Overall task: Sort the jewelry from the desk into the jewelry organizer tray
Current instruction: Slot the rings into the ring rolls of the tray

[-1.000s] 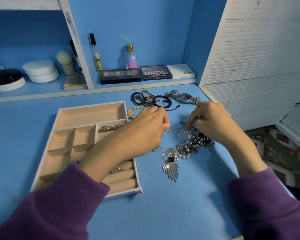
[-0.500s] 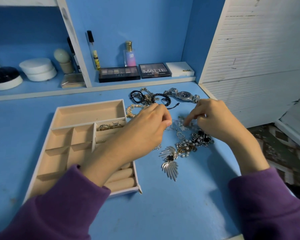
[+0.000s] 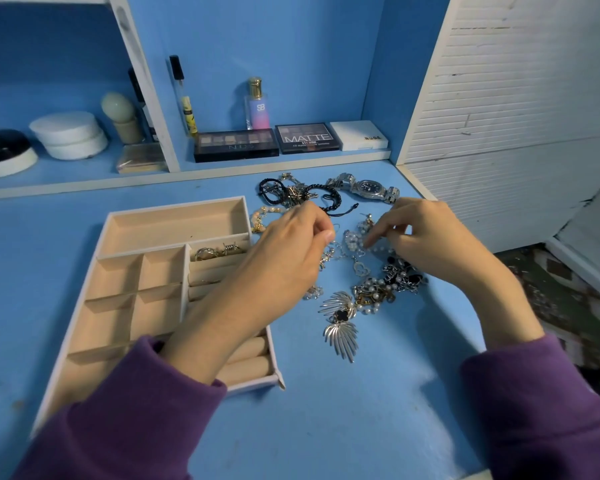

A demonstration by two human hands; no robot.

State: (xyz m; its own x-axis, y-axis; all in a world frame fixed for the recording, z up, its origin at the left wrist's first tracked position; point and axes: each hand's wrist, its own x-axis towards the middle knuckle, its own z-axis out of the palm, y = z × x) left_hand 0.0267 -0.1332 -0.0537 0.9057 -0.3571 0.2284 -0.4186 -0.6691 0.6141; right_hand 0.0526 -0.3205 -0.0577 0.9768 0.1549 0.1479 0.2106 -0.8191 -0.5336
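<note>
Jewelry: tangled heap of silver, pearl and black pieces [image 3: 385, 289], lying loose on the blue painted desk [image 3: 326, 410], right of the beige velvet-lined organizer tray [image 3: 174, 206] and apart from it.

Left hand [image 3: 284, 258]: reaching across the tray's near right corner to the left edge of the heap; thumb and forefinger closed in a pinch on a fine silver chain [image 3: 331, 252] that trails down onto the desk; other fingers curled under.

Right hand [image 3: 430, 237]: over the far right part of the heap, fingers bent down, forefinger tip on a white pearl cluster [image 3: 352, 239]; gripping or merely touching: cannot tell.

Between the two hands: open silver heart pendant [image 3: 360, 270], flat on the desk.

Nearer than both hands: silver wing-shaped pendant with black clover centre [image 3: 340, 327], at the heap's near edge.

Beyond the hands, toward the shelf: steel-link wristwatch with dark dial [image 3: 368, 187], just past the right knuckles; black beaded bracelet [image 3: 326, 194] with black cords to its left; pale pink bead bracelet [image 3: 262, 216], partly hidden by the left hand, just beside the tray's right wall.

Already in the tray: gold and silver rings [image 3: 217, 251], in the far row of the ring-roll section.
</note>
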